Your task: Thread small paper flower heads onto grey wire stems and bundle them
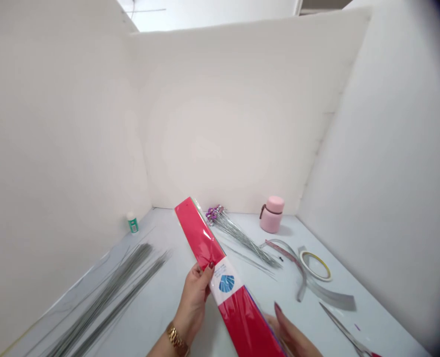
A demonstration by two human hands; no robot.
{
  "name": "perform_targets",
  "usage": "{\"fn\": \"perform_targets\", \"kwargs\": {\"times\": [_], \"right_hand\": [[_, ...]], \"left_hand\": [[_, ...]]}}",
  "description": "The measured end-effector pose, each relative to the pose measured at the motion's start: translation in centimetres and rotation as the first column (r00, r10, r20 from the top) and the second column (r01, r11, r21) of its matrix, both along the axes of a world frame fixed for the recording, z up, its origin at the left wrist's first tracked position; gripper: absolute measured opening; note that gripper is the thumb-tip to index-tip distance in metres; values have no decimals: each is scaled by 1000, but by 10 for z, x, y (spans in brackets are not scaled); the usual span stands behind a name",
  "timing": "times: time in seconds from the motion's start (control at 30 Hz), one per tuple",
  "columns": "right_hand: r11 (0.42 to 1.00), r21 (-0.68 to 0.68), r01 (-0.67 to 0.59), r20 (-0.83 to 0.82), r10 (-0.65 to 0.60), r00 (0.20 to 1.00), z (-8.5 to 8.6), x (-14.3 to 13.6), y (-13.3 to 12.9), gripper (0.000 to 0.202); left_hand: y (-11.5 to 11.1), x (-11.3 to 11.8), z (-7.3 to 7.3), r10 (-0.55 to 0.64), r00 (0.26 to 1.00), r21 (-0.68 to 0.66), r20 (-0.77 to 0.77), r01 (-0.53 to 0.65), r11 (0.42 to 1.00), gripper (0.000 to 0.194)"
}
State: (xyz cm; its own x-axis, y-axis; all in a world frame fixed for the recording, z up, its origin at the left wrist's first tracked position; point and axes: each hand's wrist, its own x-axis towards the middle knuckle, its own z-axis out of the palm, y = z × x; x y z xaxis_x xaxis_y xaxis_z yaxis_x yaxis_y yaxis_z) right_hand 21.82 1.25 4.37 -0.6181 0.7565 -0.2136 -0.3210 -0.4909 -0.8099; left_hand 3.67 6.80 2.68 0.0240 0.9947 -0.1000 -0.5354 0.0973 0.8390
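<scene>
A long red pack in clear wrapping [197, 233], with a white and blue label round its middle, slants across the centre of the head view. My left hand [195, 292] grips its left edge beside the label, the thumb lying on top. Near the lower right side of the pack is my right hand [290, 332], its thumb raised apart and its other fingers partly hidden behind the pack. Whether those fingers hold the pack cannot be made out. Other colours show along the pack's right edge.
Grey wire bundles [112, 292] lie at left, a small green and white bottle [133, 223] behind them. Purple-tipped wires [242, 238] lie behind the pack. At right are a pink flask [271, 215], a tape roll [315, 266], grey ribbon [331, 296] and scissors [342, 329]. White walls enclose the table.
</scene>
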Motion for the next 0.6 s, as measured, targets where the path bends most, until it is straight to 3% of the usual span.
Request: {"fn": "perform_targets", "kwargs": {"times": [0.1, 0.2, 0.43, 0.6], "right_hand": [[999, -16, 45, 3, -45, 999, 3, -8, 12, 43], [998, -10, 55, 45, -55, 997, -4, -21, 23, 44], [955, 278, 104, 143, -148, 979, -15, -29, 33, 43], [926, 355, 130, 200, -211, 957, -12, -27, 31, 44]], "left_hand": [[1, -10, -5, 23, 999, -10, 24, -23, 1000, 26], [2, -12, -10, 15, 999, -30, 44, -13, 999, 24], [0, -5, -17, 28, 996, -42, 85, -25, 999, 23], [-2, -3, -12, -11, 993, 21, 113, 9, 1000, 26]]}}
